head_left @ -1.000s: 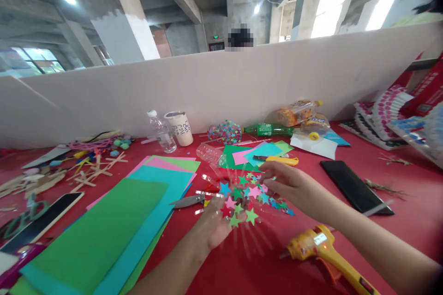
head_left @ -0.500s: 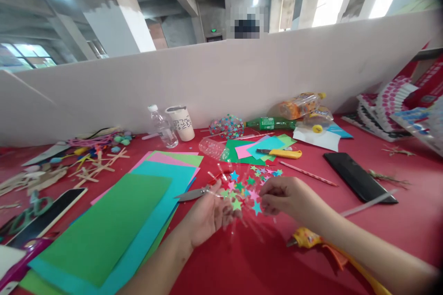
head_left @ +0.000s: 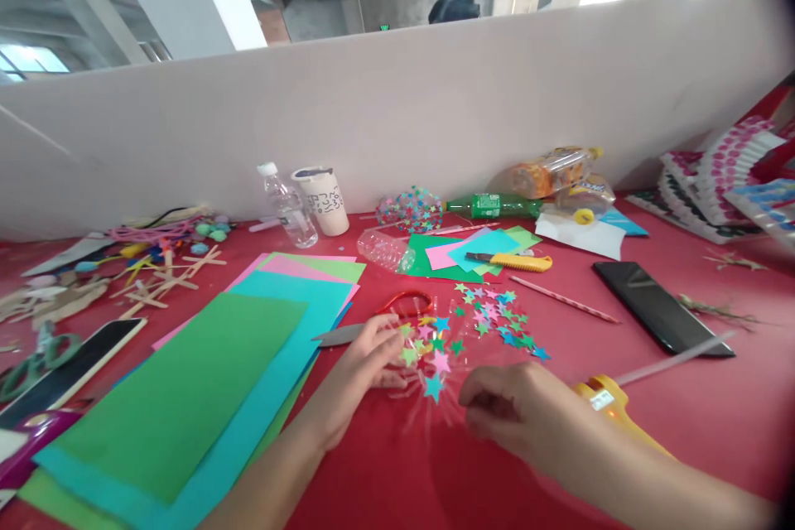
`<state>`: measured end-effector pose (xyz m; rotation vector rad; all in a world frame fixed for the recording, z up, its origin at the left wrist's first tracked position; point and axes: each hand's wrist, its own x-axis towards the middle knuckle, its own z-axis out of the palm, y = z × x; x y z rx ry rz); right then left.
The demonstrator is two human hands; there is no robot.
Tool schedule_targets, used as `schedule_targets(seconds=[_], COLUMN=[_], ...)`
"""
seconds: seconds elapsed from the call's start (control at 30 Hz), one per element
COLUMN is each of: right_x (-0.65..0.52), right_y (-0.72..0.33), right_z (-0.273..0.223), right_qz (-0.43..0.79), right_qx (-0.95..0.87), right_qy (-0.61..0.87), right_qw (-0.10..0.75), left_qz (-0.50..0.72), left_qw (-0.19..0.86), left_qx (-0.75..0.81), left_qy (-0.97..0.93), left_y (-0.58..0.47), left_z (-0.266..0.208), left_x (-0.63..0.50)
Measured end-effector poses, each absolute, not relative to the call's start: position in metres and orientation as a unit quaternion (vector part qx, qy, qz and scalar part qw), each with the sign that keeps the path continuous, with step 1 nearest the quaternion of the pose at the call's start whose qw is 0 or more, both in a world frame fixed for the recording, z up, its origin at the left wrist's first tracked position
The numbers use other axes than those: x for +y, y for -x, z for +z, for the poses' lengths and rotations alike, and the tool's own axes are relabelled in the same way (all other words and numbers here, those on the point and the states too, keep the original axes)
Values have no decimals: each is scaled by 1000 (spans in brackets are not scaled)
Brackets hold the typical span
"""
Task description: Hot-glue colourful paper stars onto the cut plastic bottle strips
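My left hand (head_left: 363,377) reaches in from the left, fingers bent around the near edge of a clear cut plastic bottle piece (head_left: 415,410) with splayed strips. Colourful paper stars are on this piece, among them a pink star (head_left: 440,362) and a blue star (head_left: 433,387). On its right, my right hand (head_left: 518,410) is closed with fingertips pinched together; whatever they hold is hidden. Scissors with a red handle (head_left: 407,298) lie partly behind my left hand and the plastic. Loose paper stars (head_left: 490,315) are scattered just beyond. My right forearm partly covers a yellow glue gun (head_left: 605,397).
Coloured paper sheets (head_left: 204,373) lie left. Toward the back are a clear bottle (head_left: 286,207), a white cup (head_left: 323,203), a star-covered plastic ball (head_left: 413,211) and a green bottle (head_left: 493,205). A yellow cutter (head_left: 515,262) and a black phone (head_left: 658,310) lie right.
The plastic piece has shifted left and nearer me, and my left hand has turned from palm up to back up. My right hand has moved nearer me, uncovering more loose stars.
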<state>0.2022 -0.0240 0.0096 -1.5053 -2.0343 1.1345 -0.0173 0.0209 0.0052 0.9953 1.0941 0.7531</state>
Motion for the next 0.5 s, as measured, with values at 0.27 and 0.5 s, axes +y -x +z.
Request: schedule_targets(seconds=[0.27,0.5], right_x=[-38,-27], right_y=[-192,-210], right_z=[23,36], right_qz=[314,269], right_qx=[-807,-852], right_qy=[491,428], right_qw=[91,139], left_qz=[307,318], left_qw=[612,615], left_qx=[522,525], left_qy=[-509,-495], left_y=[14,14], left_z=[13,9], left_x=[15,15])
